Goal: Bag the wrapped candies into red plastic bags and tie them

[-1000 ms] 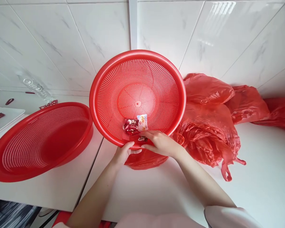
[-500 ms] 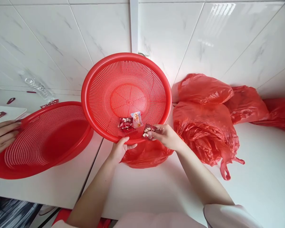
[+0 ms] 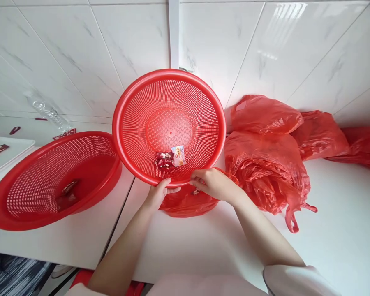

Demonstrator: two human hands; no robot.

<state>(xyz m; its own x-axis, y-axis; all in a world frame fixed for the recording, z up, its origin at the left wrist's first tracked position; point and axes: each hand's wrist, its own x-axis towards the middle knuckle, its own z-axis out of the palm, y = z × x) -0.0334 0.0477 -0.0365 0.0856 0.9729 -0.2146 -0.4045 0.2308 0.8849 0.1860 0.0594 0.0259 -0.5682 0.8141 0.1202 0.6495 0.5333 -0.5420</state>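
Observation:
My left hand (image 3: 160, 195) grips the near rim of a red perforated plastic basket (image 3: 169, 88), its thumb over the edge. The basket is tilted toward me. In its lower part lie dark red snack packets (image 3: 165, 159) and a pale packet (image 3: 179, 155) with orange and blue print. My right hand (image 3: 214, 183) hovers at the basket's near right rim with bent fingers, none visibly holding a thing. Just below them, a small dark red packet (image 3: 196, 191) shows against a red plastic bag (image 3: 188, 205), which is partly hidden under the basket.
A second red basket (image 3: 89, 142) on the left holds dark red packets (image 3: 69, 188). Beyond it are a white tray (image 3: 10, 144) and a clear plastic bottle (image 3: 51, 115). Filled red plastic bags (image 3: 265, 164) are piled on the right against the tiled wall (image 3: 222, 37).
My right hand has let go of the dark red packet, which is now lower, over the bag. My basket shifted slightly right. Another person's hand left the second basket, where packets now lie.

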